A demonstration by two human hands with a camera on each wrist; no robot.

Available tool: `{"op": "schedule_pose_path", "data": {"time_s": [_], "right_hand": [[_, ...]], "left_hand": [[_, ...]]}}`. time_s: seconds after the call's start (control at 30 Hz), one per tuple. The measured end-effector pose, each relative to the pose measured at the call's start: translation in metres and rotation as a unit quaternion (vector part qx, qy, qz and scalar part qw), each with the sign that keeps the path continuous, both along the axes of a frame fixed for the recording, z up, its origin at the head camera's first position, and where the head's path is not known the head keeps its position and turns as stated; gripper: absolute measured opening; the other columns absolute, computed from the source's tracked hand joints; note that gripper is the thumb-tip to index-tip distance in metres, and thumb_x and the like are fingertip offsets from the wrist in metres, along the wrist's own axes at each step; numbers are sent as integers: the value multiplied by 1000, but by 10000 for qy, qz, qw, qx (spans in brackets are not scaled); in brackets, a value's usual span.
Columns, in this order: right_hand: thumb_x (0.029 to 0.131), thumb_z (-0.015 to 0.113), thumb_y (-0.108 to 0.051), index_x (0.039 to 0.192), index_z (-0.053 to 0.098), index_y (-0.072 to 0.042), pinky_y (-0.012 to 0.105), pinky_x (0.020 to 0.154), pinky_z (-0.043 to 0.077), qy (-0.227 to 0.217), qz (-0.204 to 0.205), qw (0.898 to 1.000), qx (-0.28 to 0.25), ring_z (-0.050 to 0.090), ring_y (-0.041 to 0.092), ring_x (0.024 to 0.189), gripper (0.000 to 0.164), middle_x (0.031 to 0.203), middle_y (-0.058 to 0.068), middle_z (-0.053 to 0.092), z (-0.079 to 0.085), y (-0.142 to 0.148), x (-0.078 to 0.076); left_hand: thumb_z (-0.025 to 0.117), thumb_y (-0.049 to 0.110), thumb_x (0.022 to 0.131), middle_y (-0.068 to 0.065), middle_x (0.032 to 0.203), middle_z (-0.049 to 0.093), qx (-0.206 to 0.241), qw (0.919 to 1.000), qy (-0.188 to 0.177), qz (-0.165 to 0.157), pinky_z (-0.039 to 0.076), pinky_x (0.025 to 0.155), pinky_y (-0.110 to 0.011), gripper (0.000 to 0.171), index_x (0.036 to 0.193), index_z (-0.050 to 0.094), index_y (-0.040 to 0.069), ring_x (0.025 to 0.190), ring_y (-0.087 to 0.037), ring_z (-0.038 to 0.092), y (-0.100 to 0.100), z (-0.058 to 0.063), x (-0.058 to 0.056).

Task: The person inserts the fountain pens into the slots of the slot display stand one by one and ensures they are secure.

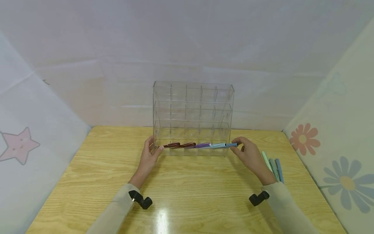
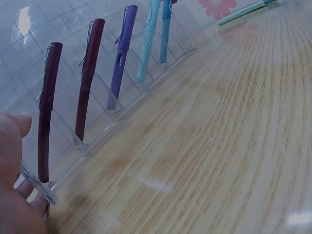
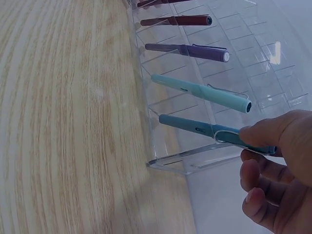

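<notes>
A clear acrylic pen rack point(image 1: 193, 122) with tiered compartments stands towards the back of the table. Five slim pens lean side by side in its lowest row: a dark maroon pen point(image 2: 46, 112), a dark red pen point(image 2: 89, 73), a purple pen point(image 2: 119, 63), a pale aqua pen point(image 3: 200, 91) and a blue pen point(image 3: 187, 124). At the blue pen's capped end, my right hand point(image 1: 248, 154) pinches it between thumb and fingers, its lower end inside the rightmost compartment. My left hand point(image 1: 149, 157) grips the rack's lower left edge, thumb in front and other fingers partly hidden behind.
On the table point(image 1: 187, 195), to the right of my right forearm, lie a light green pen point(image 1: 266, 160), a grey-green pen point(image 1: 273, 168) and another blue pen point(image 1: 279, 170). White fabric walls point(image 1: 193, 48) enclose the back and sides.
</notes>
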State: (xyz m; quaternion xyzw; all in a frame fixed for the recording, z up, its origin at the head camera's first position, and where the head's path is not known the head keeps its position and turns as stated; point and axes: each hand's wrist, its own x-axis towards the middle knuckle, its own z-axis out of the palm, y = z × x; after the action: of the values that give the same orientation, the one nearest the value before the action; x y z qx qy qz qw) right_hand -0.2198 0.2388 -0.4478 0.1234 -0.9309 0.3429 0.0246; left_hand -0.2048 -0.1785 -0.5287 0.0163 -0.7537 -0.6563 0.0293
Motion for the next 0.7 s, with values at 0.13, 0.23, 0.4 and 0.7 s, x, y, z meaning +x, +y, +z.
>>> {"op": "schedule_pose_path", "data": {"time_s": [0.13, 0.23, 0.4, 0.7], "right_hand": [[103, 73, -19, 130, 67, -7, 27, 47, 39, 44, 21, 9999, 131, 47, 15, 58, 31, 121, 15, 70, 1, 1, 0], [103, 73, -20, 130, 68, -7, 27, 46, 39, 67, 12, 9998, 201, 48, 16, 58, 31, 119, 14, 71, 1, 0, 0], [105, 71, -27, 127, 69, -9, 27, 45, 39, 28, -48, 9996, 283, 49, 16, 59, 29, 113, 12, 73, 0, 0, -1], [106, 69, -37, 122, 71, -9, 29, 45, 39, 216, -25, 9988, 441, 49, 15, 57, 33, 89, 7, 71, 0, 0, -2]], "left_hand": [[59, 22, 112, -19, 176, 19, 56, 9999, 112, 3, 25, 135, -61, 74, 171, 14, 13, 165, -42, 19, 0, -1, -1], [59, 19, 111, -21, 175, 19, 71, 9998, 168, 15, 25, 134, -62, 73, 170, 15, 11, 164, -44, 20, 0, -1, -1], [58, 19, 112, -20, 176, 19, 80, 9999, 134, -3, 25, 135, -62, 74, 170, 15, 12, 165, -43, 19, 1, 1, 1], [58, 23, 112, -19, 177, 17, 59, 9999, 121, -34, 24, 135, -61, 75, 171, 14, 14, 165, -42, 18, 0, 1, 1]]}}
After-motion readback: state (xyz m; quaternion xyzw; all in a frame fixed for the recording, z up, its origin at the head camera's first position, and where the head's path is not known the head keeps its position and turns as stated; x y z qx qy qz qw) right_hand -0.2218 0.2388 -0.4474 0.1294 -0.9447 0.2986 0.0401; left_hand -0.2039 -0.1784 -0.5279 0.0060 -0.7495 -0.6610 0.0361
